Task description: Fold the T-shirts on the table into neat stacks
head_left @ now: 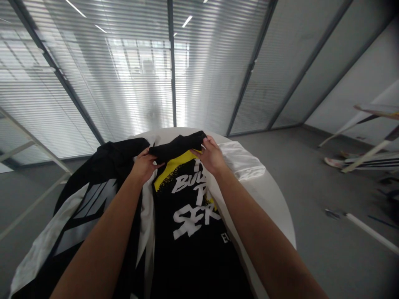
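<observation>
A round white table (274,207) spread beneath my left hand (144,167) and right hand (213,157). A grey-lettered black garment (116,158) lay left of them, a printed black shirt (195,261) just nearer me, white cloth (241,160) beside the right. Both gripped a black fabric band (177,148) between them, at the shirt's far end.

Shirt (187,199) on table (274,207), blinds (212,83) behind

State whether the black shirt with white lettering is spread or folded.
Mostly spread: the black shirt lies with its lettering up; the left hand and right hand hold its far end. Any fold there: cannot tell.
</observation>
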The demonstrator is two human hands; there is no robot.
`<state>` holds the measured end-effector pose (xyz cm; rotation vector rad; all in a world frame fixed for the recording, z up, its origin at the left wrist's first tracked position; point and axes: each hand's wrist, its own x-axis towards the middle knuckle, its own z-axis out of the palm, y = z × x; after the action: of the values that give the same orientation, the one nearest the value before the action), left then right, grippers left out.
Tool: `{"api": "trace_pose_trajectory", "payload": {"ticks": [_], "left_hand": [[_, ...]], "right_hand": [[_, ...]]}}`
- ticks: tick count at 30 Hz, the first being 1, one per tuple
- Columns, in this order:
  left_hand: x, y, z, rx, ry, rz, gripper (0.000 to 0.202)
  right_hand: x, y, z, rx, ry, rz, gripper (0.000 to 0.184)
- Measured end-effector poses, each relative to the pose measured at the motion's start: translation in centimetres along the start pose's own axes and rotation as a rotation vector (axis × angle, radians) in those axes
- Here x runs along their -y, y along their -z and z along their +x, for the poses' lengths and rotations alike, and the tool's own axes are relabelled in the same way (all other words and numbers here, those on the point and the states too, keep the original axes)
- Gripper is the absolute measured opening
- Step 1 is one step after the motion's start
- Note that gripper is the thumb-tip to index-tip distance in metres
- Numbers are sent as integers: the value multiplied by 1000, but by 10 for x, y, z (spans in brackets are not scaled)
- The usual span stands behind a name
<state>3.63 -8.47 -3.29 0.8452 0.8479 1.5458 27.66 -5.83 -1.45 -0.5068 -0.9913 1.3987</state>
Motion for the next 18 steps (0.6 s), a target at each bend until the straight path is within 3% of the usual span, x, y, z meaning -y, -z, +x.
{"api": "trace_pose_trajectory", "payload": {"ticks": [5, 9, 13, 18], "left_hand": [[-2, 2, 1, -51, -59, 42, 18], [-4, 1, 0, -56, -119, 50, 14], [-1, 8, -1, 38, -127, 76, 12], [-2, 23, 0, 247, -129, 258, 10]], "right_hand": [[6, 5, -8, 58, -89, 3, 23], [8, 10, -12, 10, -119, -56, 14], [5, 20, -12, 22, -155, -59, 8], [0, 30, -12, 180, -174, -56, 6]]}}
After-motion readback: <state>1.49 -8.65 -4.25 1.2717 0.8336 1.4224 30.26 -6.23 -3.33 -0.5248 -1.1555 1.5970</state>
